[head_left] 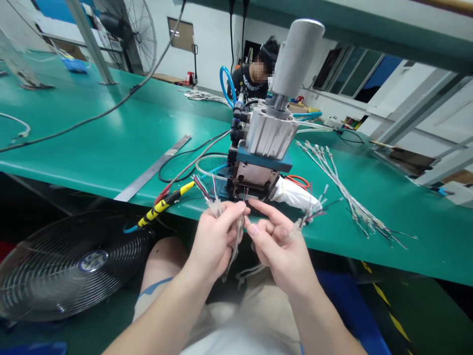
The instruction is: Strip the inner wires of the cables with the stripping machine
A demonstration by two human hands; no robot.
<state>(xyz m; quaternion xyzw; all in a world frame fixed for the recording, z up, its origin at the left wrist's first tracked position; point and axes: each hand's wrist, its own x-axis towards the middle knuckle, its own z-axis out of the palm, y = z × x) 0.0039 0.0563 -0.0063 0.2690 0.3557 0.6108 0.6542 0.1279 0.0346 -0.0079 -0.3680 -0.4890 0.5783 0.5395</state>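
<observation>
My left hand (218,234) is closed round several thin cables, whose stripped ends with red, black and white wires (202,186) stick up past the fingers. One cable's thin wires (245,194) rise from the thumb and fingertips at the lower opening of a pneumatic press (271,133). My right hand (279,241) is closed round another bunch of cables (297,227), their coloured wire ends pointing right. Its index finger stretches towards the left fingertips. Cable tails hang below both hands. The palms are hidden.
On the green bench (92,153) lie a steel ruler (155,167), a yellow-black taped tool (166,203) and a bundle of cables (343,192). A white wrapped bundle (297,194) sits beside the press. A floor fan (84,264) stands lower left. Another person (253,81) is behind the bench.
</observation>
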